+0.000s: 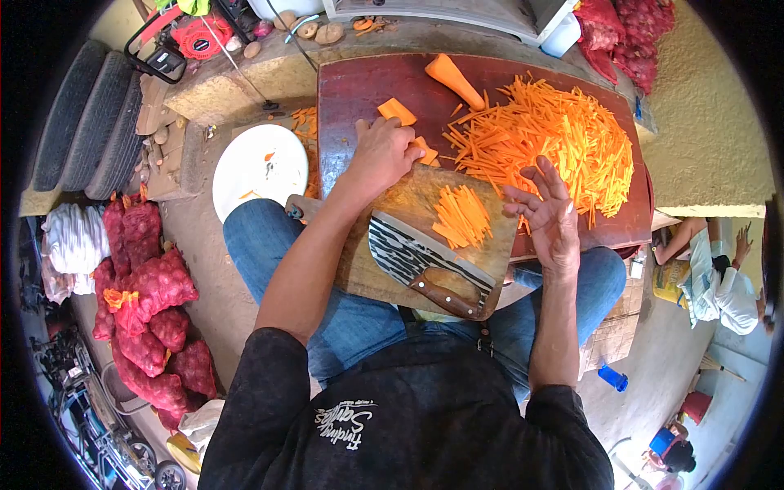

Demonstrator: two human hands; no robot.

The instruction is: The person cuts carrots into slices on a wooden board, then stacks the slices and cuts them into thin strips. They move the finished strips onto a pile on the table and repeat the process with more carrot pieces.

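My left hand [382, 153] reaches past the far left corner of the wooden cutting board [359, 265], its fingers curled onto a carrot piece [425, 152]. Another cut carrot chunk [397, 111] lies just beyond its fingertips. My right hand [551, 214] is raised at the board's right side, fingers apart and holding nothing. Across the board lies a cleaver [416, 261] with a patterned blade and a brown wooden handle. Beside it is a small bundle of carrot sticks [462, 216]. A large pile of carrot sticks [563, 139] covers the right of the dark red table [359, 82].
A peeled whole carrot [454, 80] lies at the table's far side. To the left are a white round lid or plate [260, 173], red mesh sacks [155, 302] and stacked tyres [86, 122]. Another person [719, 278] is at the far right.
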